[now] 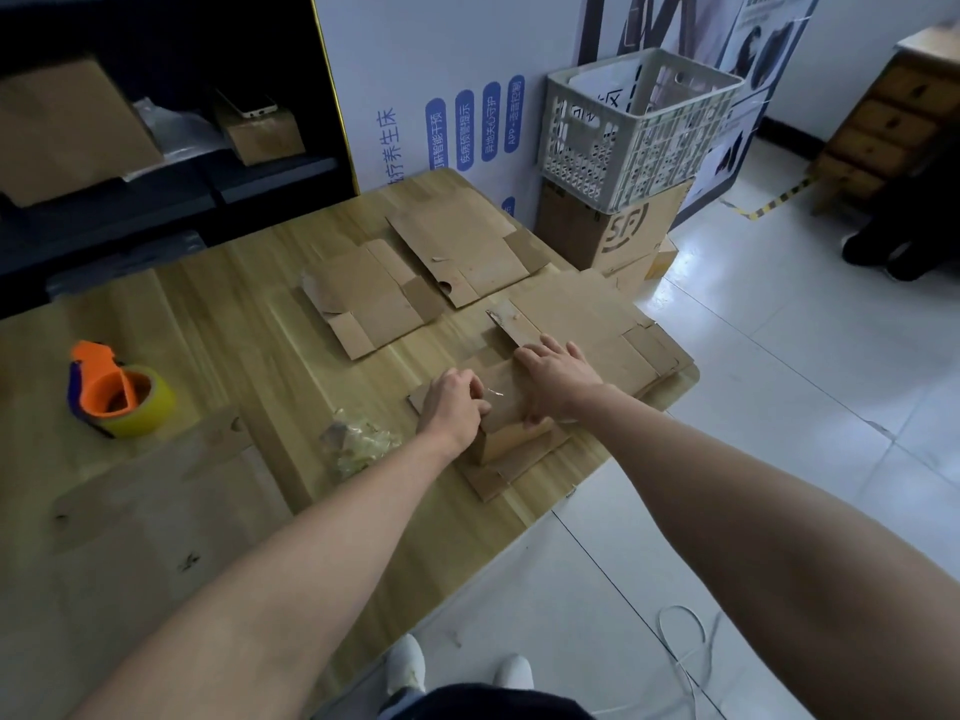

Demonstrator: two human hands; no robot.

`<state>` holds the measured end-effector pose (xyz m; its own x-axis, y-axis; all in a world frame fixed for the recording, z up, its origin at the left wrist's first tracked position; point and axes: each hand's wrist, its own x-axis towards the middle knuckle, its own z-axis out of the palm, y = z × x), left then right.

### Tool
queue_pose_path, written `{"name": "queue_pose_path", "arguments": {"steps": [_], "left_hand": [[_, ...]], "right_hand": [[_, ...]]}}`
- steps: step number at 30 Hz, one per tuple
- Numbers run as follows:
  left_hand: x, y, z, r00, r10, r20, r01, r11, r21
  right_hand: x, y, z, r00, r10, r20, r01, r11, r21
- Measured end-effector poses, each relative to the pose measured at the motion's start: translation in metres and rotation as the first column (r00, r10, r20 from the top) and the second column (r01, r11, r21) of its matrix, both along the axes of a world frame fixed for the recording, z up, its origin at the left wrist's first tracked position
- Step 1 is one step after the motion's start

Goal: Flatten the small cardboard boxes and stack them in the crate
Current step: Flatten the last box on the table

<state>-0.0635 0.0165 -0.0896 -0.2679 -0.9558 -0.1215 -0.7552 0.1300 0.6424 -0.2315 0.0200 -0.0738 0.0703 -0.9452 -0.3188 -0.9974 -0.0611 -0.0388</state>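
A small brown cardboard box (511, 436) stands on the wooden table (249, 314) near its right edge, still box-shaped with a flap raised at its far end. My left hand (451, 405) grips its left side with curled fingers beside a strip of clear tape. My right hand (558, 379) presses flat on its top, thumb down the front face. The box rests on flattened cardboard (597, 319). Two more flattened boxes, one in the middle (366, 304) and one further back (462, 252), lie on the table. The white plastic crate (636, 127) sits on a large carton beyond the table.
An orange tape dispenser (117, 389) with yellowish tape sits at the left. Crumpled clear tape (358, 444) lies beside my left wrist. A flat cardboard sheet (150, 475) lies at the near left. The large carton (613, 226) under the crate stands on the white tiled floor.
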Motion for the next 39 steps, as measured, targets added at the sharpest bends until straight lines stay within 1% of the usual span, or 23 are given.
{"name": "queue_pose_path", "arguments": {"steps": [3,7,12,15,21,27,31,35,39], "left_hand": [[0.002,-0.003,0.001,0.999,0.005,-0.053,-0.003,1.000,0.030],[0.003,-0.006,0.002,0.998,-0.006,-0.066,0.008,0.999,0.039],[-0.001,-0.007,-0.001,0.999,-0.010,-0.036,0.012,0.999,0.053],[-0.003,-0.005,-0.004,0.999,-0.034,-0.003,0.034,0.999,0.033],[-0.003,-0.007,-0.001,0.999,-0.054,-0.003,0.054,0.998,0.045],[-0.007,-0.004,-0.001,0.996,-0.072,0.045,0.073,0.997,-0.010],[-0.009,-0.002,0.001,0.983,-0.124,0.136,0.133,0.989,-0.059],[-0.012,-0.006,0.004,0.976,-0.141,0.168,0.152,0.987,-0.054],[-0.027,-0.010,0.004,0.953,-0.119,0.278,0.149,0.985,-0.090]], "right_hand": [[0.003,-0.003,0.001,1.000,-0.003,-0.012,0.003,1.000,0.001],[0.004,-0.005,0.002,1.000,-0.021,-0.004,0.021,1.000,0.010],[0.004,-0.004,0.003,1.000,-0.025,0.004,0.025,1.000,0.007],[0.003,-0.003,0.002,0.999,-0.034,0.015,0.034,0.999,0.006],[0.005,-0.001,0.004,0.999,-0.035,0.029,0.035,0.999,-0.007],[0.003,0.006,0.008,0.998,-0.051,0.032,0.050,0.998,0.023],[0.004,0.007,0.012,0.997,-0.064,0.037,0.062,0.997,0.036],[0.003,0.007,0.011,0.997,-0.054,0.060,0.053,0.998,0.026],[0.001,0.005,0.007,0.994,-0.065,0.090,0.064,0.998,0.021]]}}
